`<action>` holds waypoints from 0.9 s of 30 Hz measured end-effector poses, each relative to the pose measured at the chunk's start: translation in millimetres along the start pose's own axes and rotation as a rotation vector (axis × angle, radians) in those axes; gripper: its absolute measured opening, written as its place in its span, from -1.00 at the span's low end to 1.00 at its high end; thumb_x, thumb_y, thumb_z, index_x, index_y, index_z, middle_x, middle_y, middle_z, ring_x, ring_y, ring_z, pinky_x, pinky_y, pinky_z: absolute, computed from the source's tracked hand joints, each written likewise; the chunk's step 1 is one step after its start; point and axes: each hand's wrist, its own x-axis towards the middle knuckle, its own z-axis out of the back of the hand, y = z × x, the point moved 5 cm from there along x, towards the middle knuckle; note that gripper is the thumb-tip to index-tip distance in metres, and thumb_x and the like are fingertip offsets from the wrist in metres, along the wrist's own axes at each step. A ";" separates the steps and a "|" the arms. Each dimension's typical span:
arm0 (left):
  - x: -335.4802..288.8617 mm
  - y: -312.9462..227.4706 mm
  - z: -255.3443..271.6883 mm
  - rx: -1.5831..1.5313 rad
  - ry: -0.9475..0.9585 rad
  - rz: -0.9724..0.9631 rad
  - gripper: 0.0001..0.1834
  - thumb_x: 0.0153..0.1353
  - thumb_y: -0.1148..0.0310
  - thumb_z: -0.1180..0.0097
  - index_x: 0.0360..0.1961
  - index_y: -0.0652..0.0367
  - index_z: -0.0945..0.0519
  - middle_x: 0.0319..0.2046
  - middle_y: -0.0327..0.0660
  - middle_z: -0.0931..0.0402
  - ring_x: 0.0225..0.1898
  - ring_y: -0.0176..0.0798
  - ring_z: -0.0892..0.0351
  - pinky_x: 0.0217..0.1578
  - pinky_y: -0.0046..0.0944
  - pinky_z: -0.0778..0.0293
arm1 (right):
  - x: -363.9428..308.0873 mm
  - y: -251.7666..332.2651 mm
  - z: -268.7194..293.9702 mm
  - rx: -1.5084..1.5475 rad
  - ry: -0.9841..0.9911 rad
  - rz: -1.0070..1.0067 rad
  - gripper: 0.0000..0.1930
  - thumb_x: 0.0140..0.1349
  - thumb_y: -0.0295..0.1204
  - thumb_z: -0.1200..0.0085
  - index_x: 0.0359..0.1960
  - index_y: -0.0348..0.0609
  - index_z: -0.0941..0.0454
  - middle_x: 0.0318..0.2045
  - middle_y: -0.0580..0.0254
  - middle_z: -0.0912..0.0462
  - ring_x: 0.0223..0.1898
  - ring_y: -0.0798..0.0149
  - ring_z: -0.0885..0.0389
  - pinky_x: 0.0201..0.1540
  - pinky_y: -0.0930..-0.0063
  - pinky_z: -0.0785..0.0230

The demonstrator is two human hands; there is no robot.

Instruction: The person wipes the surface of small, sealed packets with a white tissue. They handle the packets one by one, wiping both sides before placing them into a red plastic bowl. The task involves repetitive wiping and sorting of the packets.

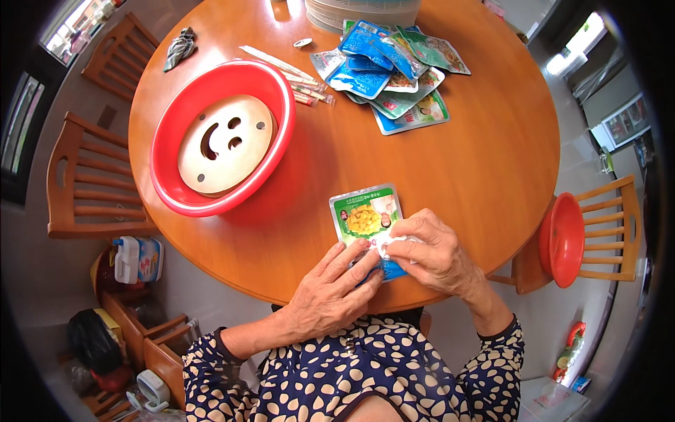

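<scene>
A green, white and blue food packet, printed with yellow pieces of food, lies flat near the front edge of the round table. My left hand rests on its lower left part, fingers stretched out and slightly apart. In my right hand, closed in a pinch, is a crumpled white tissue that touches the packet's lower right part. The packet's lower part is mostly covered by both hands.
Left on the wooden table stands a red basin holding round wooden pieces. A pile of blue and green packets lies at the back, beside wrapped sticks. A dark cloth is far left. Chairs surround the table.
</scene>
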 end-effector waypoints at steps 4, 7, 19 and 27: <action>-1.6 0.9 0.2 0.001 -0.001 -0.005 -0.56 0.02 0.35 -0.23 -0.03 0.19 -0.57 0.27 -0.02 -0.34 0.35 0.06 -0.26 0.31 0.10 -0.23 | 9.6 -10.2 -0.9 0.006 -0.014 -0.019 -0.77 -0.07 -0.61 -0.33 -0.32 -0.16 -0.66 -0.20 0.20 -0.57 -0.20 0.14 -0.53 -0.17 0.33 -0.49; -0.9 1.7 0.7 -0.015 -0.004 -0.007 -0.58 0.03 0.35 -0.23 -0.04 0.19 -0.57 0.26 -0.03 -0.35 0.35 0.07 -0.26 0.31 0.10 -0.24 | 23.2 -21.1 -2.8 -0.010 -0.022 -0.024 -0.79 -0.07 -0.62 -0.32 -0.34 -0.16 -0.65 -0.23 0.19 -0.56 -0.22 0.14 -0.52 -0.19 0.33 -0.49; -0.7 2.1 4.1 -0.044 -0.043 -0.011 -0.61 0.06 0.35 -0.21 -0.07 0.25 -0.56 0.20 0.01 -0.39 0.31 0.12 -0.29 0.28 0.12 -0.29 | 41.3 1.3 -5.9 0.013 -0.009 0.052 -0.78 -0.09 -0.64 -0.27 -0.34 -0.21 -0.63 -0.21 0.17 -0.55 -0.17 0.11 -0.53 -0.15 0.29 -0.49; 3.4 1.8 8.4 -0.061 -0.057 -0.041 -0.59 0.00 0.36 -0.21 -0.09 0.31 -0.55 0.16 0.03 -0.40 0.29 0.17 -0.29 0.22 0.11 -0.40 | 57.4 -7.7 -28.4 0.030 0.084 0.065 -0.86 -0.02 -0.56 -0.26 -0.37 -0.17 -0.63 -0.23 0.22 -0.57 -0.19 0.12 -0.52 -0.12 0.29 -0.49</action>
